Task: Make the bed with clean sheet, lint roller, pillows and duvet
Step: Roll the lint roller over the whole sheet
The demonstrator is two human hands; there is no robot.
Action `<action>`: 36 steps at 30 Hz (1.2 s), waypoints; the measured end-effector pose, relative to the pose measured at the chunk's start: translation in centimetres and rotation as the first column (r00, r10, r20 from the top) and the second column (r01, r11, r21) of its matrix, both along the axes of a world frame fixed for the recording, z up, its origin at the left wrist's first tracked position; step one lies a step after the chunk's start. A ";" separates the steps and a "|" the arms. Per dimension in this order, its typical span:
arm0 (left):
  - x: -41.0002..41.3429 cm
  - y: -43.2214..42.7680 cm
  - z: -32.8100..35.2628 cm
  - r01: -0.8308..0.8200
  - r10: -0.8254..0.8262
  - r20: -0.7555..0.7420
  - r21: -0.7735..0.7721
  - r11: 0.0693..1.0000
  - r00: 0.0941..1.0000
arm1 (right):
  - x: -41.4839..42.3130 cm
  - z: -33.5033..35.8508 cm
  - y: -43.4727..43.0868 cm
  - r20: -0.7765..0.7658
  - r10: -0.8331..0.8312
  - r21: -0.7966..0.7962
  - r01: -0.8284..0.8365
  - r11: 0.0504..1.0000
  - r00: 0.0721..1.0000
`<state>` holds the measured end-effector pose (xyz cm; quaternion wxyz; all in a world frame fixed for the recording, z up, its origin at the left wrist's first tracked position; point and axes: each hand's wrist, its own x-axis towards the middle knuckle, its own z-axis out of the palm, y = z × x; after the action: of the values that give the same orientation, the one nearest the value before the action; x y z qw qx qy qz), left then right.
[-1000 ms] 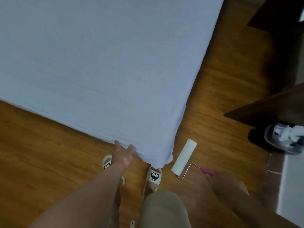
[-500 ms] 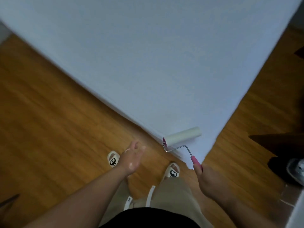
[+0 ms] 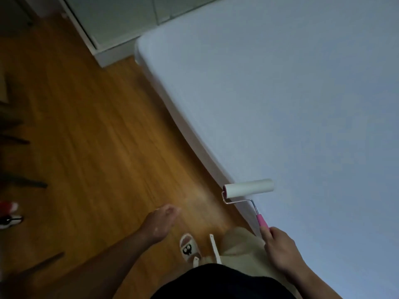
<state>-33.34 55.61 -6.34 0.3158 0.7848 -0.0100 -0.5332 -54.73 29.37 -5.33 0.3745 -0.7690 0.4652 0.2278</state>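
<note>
At seven o'clock, the left hand (image 3: 162,221) hangs over the wooden floor (image 3: 90,147), fingers relaxed, empty. At five o'clock, the right hand (image 3: 278,248) grips the lint roller (image 3: 248,188) by its pink handle, roll at the sheet (image 3: 302,104) edge. Lint-rolling seems about to start: push toward one o'clock.

right hand (image 3: 278,247) grips lint roller (image 3: 248,188) | over sheet (image 3: 302,104) edge | left hand (image 3: 160,221) free
</note>
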 end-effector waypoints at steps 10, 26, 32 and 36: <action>23.8 -1.8 -1.4 -0.306 0.305 -0.024 -0.011 0.952 0.952 | 27.9 -1.9 -6.6 0.033 0.097 -0.016 -0.096 0.995 0.995; 65.8 2.1 -0.7 -0.517 0.517 0.020 0.020 0.856 0.856 | 82.5 -0.5 -8.2 0.192 0.175 -0.012 -0.176 0.984 0.966; 89.1 3.2 2.1 -0.223 0.223 0.001 0.012 0.975 0.975 | 92.0 0.0 -3.7 0.141 -0.024 0.019 0.022 1.000 0.990; 102.2 0.4 3.4 -0.150 0.151 0.087 -0.016 0.988 0.985 | 98.6 -0.8 -3.4 0.115 -0.132 0.005 0.132 0.991 0.985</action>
<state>68.90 56.05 -2.96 0.3584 0.8043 0.0330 -0.4728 43.83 25.96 -6.10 0.4141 -0.7488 0.4930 0.1574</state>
